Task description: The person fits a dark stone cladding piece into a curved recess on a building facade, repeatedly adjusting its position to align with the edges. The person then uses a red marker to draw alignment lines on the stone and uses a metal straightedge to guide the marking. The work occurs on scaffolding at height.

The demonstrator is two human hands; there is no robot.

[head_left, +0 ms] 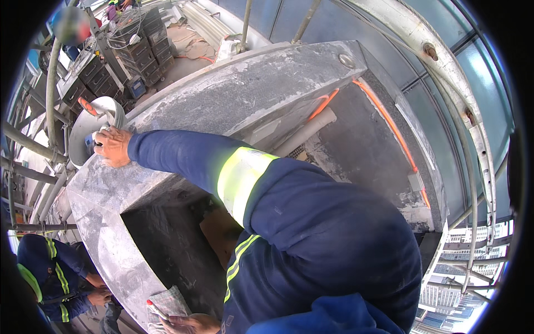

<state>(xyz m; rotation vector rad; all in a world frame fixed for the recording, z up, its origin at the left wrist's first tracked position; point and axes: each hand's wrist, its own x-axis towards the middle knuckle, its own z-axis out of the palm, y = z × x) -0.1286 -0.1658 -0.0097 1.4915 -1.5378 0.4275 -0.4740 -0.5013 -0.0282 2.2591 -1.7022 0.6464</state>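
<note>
My right arm, in a navy sleeve with a reflective band, stretches left across the dusty grey stone structure (211,106). At its far left corner my right hand (114,146) is closed beside a pale round bucket (78,142). What its fingers hold is too small to make out. An orange-handled tool (88,107) sticks up from the bucket. At the bottom edge my left hand (194,323) is partly cut off, its fingers closed on a slim red-tipped pen (156,309). Beside it a greyish cloth (168,302) lies over the stone rim.
Deep openings (172,234) lie within the structure. Orange hose (389,122) runs along its right recess. Scaffold poles (33,142) stand at left, a perforated metal beam (473,106) at right. A co-worker (53,273) bends at lower left. Stacked dark cases (136,47) stand behind.
</note>
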